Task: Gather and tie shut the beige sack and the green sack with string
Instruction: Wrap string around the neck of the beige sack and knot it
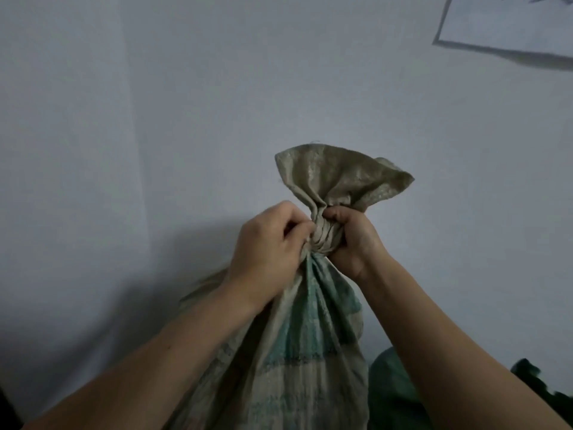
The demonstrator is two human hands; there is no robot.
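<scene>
Cannot make out what winds round the gathered neck of the beige sack (310, 352), gripped between left hand (266, 252) and right hand (350, 240). Cannot see the sack's base, cut by the bottom edge. Cannot see more than 1 patch of the green sack (390, 395), behind the right forearm. Cannot read the white sheet (511, 26), cropped at the top right corner.

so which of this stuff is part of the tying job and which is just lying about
Part of the job:
beige sack, neck gathered
left hand and right hand, both gripping that neck
pale windings round the neck, probably the string
green sack, lower right, untouched

Lying about:
white sheet, upper right
dark object at the right edge, unclear
</scene>
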